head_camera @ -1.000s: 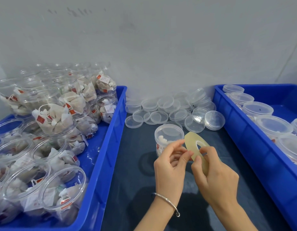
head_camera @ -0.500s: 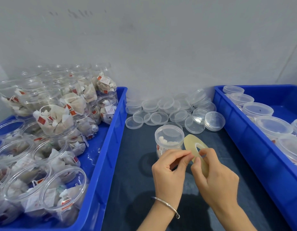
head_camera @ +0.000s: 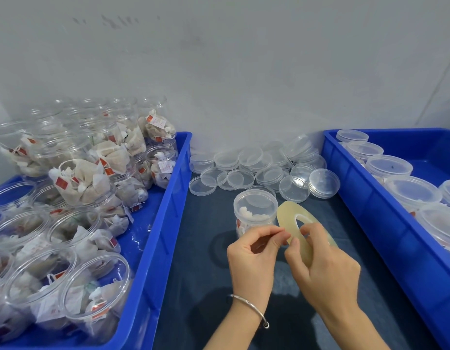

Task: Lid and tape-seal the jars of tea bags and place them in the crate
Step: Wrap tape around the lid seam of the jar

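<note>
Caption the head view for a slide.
Right hand holds a tape roll while left hand pinches at its edge, beside a lidded jar.

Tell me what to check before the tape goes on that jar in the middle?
1. Lid on the middle jar: ok, a clear lid sits on top.
2. Tape roll in hand: ok, the right hand grips it.
3. Tape end found: cannot tell; the left hand pinches at the roll's edge, but clear tape is too hard to see.
4. Jar upright: ok, standing on the dark mat.
5. Room in the right crate: ok, bare blue floor shows beside the lidded jars.
</note>
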Tool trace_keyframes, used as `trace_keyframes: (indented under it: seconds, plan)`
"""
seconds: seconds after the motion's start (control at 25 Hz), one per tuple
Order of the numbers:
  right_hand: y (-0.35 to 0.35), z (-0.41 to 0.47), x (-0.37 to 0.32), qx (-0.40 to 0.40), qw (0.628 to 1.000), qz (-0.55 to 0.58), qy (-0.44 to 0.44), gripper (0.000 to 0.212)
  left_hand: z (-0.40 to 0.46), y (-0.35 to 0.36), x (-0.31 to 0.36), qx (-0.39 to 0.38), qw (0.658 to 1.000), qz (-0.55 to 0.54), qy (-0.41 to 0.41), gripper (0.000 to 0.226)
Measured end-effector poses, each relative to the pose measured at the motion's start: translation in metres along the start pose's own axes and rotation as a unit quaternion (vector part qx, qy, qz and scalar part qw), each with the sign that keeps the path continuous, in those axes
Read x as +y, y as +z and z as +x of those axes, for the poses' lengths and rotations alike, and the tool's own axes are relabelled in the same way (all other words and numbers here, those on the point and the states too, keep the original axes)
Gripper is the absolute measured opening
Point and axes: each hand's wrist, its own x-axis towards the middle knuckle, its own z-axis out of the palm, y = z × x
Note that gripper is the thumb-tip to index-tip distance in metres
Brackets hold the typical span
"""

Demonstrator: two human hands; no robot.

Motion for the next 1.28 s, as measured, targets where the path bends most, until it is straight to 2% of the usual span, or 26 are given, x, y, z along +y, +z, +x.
trace_keyframes:
  seconds: [0.2,0.56,0.8,1.0,1.12,1.28]
  plan:
    - [-0.001,0.001,0.003,0.004,1.0,-0.007,0.002,0.039,0.001,0.001,0.003,-0.049,0.998,0.032,-0.021,0.016]
    - [-0.003,0.0,0.007,-0.006,0.998,-0.039,-0.038,0.041,0.0,0.0,0.005,-0.042,0.998,0.038,-0.021,0.019]
    - [-0.005,0.003,0.008,-0.034,0.998,0.01,0.054,0.046,0.0,0.0,0.014,-0.16,0.979,0.125,0.002,0.022]
    - [-0.011,0.005,0.0,-0.074,0.996,-0.004,0.055,0.043,0.007,-0.007,0.018,-0.155,0.982,0.103,0.022,0.016]
    - [-0.015,0.005,0.0,-0.093,0.994,-0.002,0.065,0.044,0.008,-0.009,0.022,-0.176,0.983,0.059,-0.007,0.012]
    - [-0.013,0.002,0.003,-0.115,0.992,-0.02,0.056,0.049,0.011,-0.009,0.025,-0.168,0.981,0.097,-0.016,0.016]
